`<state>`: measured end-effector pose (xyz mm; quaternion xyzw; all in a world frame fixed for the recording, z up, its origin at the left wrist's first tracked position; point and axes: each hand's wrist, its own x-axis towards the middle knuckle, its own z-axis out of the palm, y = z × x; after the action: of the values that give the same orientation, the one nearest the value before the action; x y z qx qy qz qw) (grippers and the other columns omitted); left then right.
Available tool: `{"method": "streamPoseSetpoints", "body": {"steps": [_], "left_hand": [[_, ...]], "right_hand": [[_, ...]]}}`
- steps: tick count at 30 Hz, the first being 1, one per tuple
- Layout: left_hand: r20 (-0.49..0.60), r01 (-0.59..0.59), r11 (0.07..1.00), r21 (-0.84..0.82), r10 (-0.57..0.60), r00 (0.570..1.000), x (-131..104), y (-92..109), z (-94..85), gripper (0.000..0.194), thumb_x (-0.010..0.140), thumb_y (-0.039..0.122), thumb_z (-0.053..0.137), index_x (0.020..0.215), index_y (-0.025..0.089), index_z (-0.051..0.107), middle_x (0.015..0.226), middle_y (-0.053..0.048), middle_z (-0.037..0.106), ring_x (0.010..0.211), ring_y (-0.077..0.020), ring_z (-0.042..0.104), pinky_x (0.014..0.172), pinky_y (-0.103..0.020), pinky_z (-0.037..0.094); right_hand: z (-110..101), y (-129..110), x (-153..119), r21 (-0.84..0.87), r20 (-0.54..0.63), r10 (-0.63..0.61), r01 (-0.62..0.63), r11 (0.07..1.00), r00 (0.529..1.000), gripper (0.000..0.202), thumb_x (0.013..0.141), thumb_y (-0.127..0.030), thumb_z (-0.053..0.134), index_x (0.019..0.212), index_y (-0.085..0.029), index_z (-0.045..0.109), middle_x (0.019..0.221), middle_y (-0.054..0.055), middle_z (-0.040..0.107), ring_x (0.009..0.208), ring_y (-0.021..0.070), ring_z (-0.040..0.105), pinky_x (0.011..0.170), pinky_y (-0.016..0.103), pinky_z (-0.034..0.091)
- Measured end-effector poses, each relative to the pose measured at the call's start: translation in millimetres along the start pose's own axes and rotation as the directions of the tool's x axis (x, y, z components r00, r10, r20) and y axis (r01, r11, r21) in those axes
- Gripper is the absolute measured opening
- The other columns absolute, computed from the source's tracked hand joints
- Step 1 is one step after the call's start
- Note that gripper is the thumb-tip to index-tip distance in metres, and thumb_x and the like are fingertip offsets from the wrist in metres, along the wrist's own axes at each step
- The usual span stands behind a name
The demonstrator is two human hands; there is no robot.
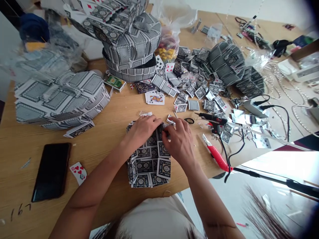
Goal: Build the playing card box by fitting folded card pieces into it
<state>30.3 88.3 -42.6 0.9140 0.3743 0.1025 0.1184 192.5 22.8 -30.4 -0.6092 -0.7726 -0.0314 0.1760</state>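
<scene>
In front of me lies a box-like piece built of black playing cards [144,165], their patterned backs facing up. My left hand [147,128] rests over its far edge, with the fingers bent down toward the far right corner. My right hand [179,136] curls at that same corner, thumb and fingers closed together on the rim of the piece. The fingertips of both hands nearly meet there. Whatever small part the left fingers press is hidden beneath them. A pair of scissors [189,120] lies just beyond my right hand.
A glue gun [211,119] and a red utility knife [218,157] lie to the right, with cables around them. At left are a phone [52,172] and a large card-built form [62,98]. A taller card structure [132,43] stands behind, beside heaped folded cards [196,86].
</scene>
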Motion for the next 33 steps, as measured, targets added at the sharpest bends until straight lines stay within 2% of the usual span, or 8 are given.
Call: {"method": "streamPoseSetpoints", "body": {"steps": [4,7,10,13,18,23,28,33], "left_hand": [[0.016,0.0,1.0,0.013,0.0,1.0,2.6,1.2,-0.7,0.022,0.095,0.01,0.043,0.11,0.018,0.057,0.106,-0.007,0.066,0.093,-0.022,0.064,0.081,-0.033,0.048],[0.002,-0.004,1.0,0.022,0.004,1.0,4.6,1.5,-0.1,0.017,0.096,0.013,0.044,0.105,0.018,0.057,0.102,-0.006,0.067,0.093,-0.0226,0.065,0.08,-0.033,0.048],[0.0,-0.008,1.0,0.01,0.008,1.0,6.0,1.7,-0.6,0.016,0.096,0.014,0.044,0.102,0.018,0.058,0.102,-0.006,0.069,0.095,-0.0227,0.065,0.083,-0.034,0.048],[0.024,0.007,1.0,-0.021,-0.007,1.0,5.9,2.3,-3.1,0.017,0.097,0.013,0.043,0.102,0.017,0.058,0.103,-0.007,0.07,0.097,-0.0224,0.065,0.08,-0.032,0.048],[0.01,0.021,0.996,-0.082,-0.02,1.0,4.9,3.8,-6.8,0.022,0.099,0.018,0.042,0.113,0.021,0.057,0.107,-0.003,0.07,0.095,-0.0204,0.067,0.074,-0.03,0.048],[0.025,0.044,0.999,-0.011,-0.043,0.999,6.6,6.2,-7.5,0.015,0.098,0.02,0.044,0.101,0.022,0.059,0.099,-0.002,0.071,0.084,-0.0198,0.068,0.067,-0.03,0.045],[0.02,0.081,0.997,0.012,-0.081,0.997,7.3,6.3,-5.9,0.011,0.098,0.023,0.046,0.095,0.022,0.056,0.093,0.0,0.071,0.079,-0.0184,0.067,0.061,-0.029,0.041],[0.024,0.095,0.995,-0.014,-0.095,0.995,7.9,6.4,-5.1,0.011,0.099,0.025,0.043,0.097,0.021,0.053,0.089,-0.001,0.071,0.076,-0.0175,0.067,0.061,-0.028,0.04]], "right_hand": [[1.3,-1.3,0.6,0.058,-0.074,0.026,-0.022,0.998,0.997,0.01,0.089,-0.022,0.055,0.087,-0.017,0.062,0.123,0.016,0.058,0.112,0.0312,0.051,0.094,0.048,0.049],[1.9,-2.8,0.1,0.145,-0.141,0.094,-0.074,0.987,0.985,0.017,0.091,-0.017,0.05,0.104,-0.016,0.061,0.121,0.017,0.057,0.105,0.0268,0.056,0.09,0.044,0.051],[3.1,-4.6,-4.5,0.219,-0.12,0.171,-0.142,0.965,0.978,0.029,0.093,-0.015,0.046,0.121,-0.016,0.055,0.115,0.015,0.058,0.098,0.0233,0.059,0.079,0.038,0.054],[5.1,-6.0,-10.1,0.275,-0.061,0.211,-0.187,0.943,0.976,0.035,0.093,-0.012,0.043,0.127,-0.018,0.051,0.109,0.012,0.06,0.091,0.0209,0.061,0.073,0.033,0.053],[8.6,-4.0,-9.0,0.305,-0.015,0.226,-0.211,0.929,0.974,0.028,0.091,-0.011,0.043,0.114,-0.018,0.056,0.099,0.008,0.062,0.08,0.0192,0.06,0.067,0.03,0.049],[10.5,-2.5,-6.6,0.26,-0.011,0.206,-0.196,0.946,0.979,0.016,0.089,-0.011,0.043,0.089,-0.018,0.057,0.088,0.008,0.058,0.072,0.0185,0.056,0.062,0.029,0.045],[7.5,-4.5,-10.6,0.263,0.006,0.204,-0.198,0.944,0.979,0.013,0.091,-0.014,0.046,0.088,-0.018,0.058,0.091,0.009,0.056,0.074,0.0189,0.055,0.066,0.03,0.046],[7.8,-6.1,-11.7,0.383,-0.008,0.22,-0.201,0.902,0.975,0.011,0.091,-0.015,0.047,0.089,-0.018,0.058,0.095,0.009,0.056,0.08,0.0187,0.056,0.069,0.031,0.049]]}}
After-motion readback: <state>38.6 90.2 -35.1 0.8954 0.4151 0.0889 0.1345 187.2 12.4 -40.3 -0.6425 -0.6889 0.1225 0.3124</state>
